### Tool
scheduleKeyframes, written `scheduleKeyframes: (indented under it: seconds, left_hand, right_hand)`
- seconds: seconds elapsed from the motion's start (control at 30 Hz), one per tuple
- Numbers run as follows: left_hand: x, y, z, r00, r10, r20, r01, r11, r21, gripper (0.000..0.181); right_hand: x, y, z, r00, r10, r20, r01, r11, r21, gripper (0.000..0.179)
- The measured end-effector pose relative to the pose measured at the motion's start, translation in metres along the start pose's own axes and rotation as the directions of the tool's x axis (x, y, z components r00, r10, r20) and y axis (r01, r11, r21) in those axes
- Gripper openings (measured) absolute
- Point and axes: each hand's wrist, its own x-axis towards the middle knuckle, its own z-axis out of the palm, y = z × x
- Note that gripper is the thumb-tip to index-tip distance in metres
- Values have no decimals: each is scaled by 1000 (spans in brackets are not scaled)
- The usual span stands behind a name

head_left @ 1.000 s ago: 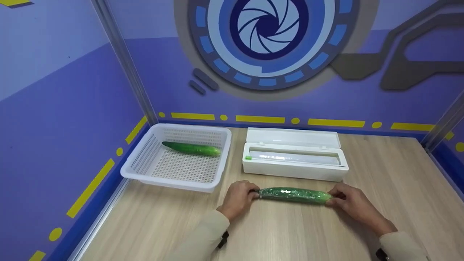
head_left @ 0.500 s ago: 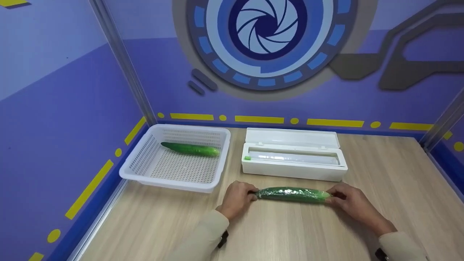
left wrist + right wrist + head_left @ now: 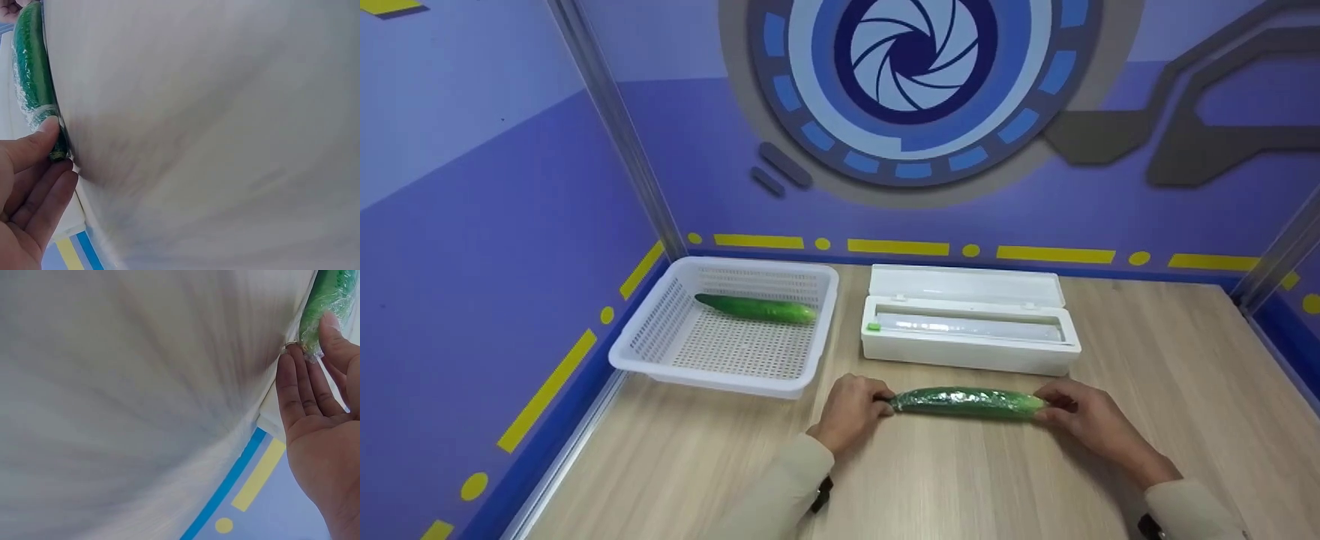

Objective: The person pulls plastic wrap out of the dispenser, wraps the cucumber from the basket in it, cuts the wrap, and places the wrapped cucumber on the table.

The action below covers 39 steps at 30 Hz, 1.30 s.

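Observation:
A green cucumber (image 3: 967, 403) in shiny cling film lies crosswise low over the table, one end in each hand. My left hand (image 3: 851, 412) pinches its dark end; the left wrist view shows the thumb on top of the wrapped cucumber (image 3: 32, 62) and the bare tip poking out of the film. At the pale end my right hand (image 3: 1084, 416) grips it between thumb and fingers. Bunched film shows around that end of the cucumber (image 3: 329, 304) in the right wrist view.
Behind the hands stands a white cling film box (image 3: 971, 356), lid up, with a film roll (image 3: 967, 326) and a green slider (image 3: 874, 327). A white basket (image 3: 720, 381) at the left holds an unwrapped cucumber (image 3: 757, 308). Purple walls (image 3: 660, 165) border the wooden table (image 3: 945, 487).
Both hands stay at the cucumber's two ends, nearly still. The cucumber has turned slightly between the fingers, shifting the shine on its film.

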Motion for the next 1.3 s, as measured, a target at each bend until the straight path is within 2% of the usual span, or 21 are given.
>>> scheduleKeyframes:
  seconds: [0.37,0.63,1.03,1.3]
  left_hand:
    - [4,2,-2,999,-22,24,23,999,-38,10]
    - [6,4,0,998,-39,39,42,995,-91,9]
    - [6,6,5,999,-18,-28,18,1000,6,10]
    - [8,9,7,1000,-1,-17,1,1000,0,11]
  right_hand:
    - [-3,1,-1,999,34,5,-34,999,-2,19]
    - [-6,6,-5,999,-11,-49,11,1000,2,16]
    - [-6,10,-9,999,-14,-46,15,1000,8,15]
    - [-9,14,-11,997,-45,-68,46,999,25,15]
